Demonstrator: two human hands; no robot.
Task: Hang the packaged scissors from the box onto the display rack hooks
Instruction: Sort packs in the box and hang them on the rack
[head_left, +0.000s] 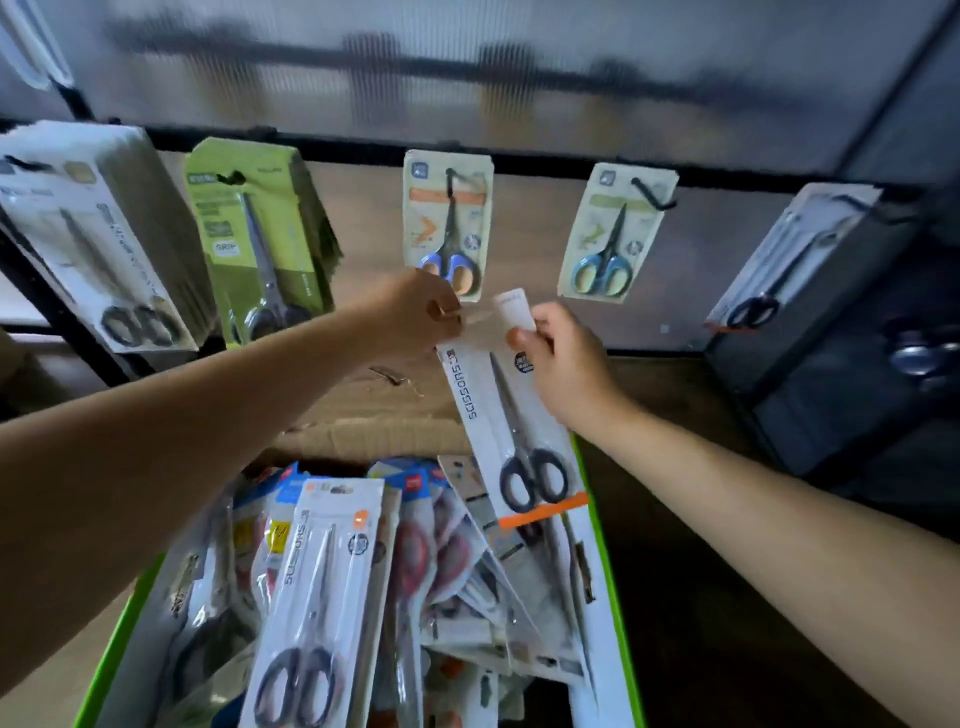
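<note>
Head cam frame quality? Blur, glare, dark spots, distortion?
Head view: lettering on the held pack legible; far-left hung packs and back panel smeared; rack bar bows slightly, wide-angle distortion; right side dim; mild sheen on packs in the box.

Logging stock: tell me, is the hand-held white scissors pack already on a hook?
No, the left hand and right hand hold the white scissors pack by its top, below the hooks.

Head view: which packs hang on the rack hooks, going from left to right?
White stack of packs → green stack of packs → blue-handled scissors pack → teal-handled scissors pack → far-right white pack.
</note>
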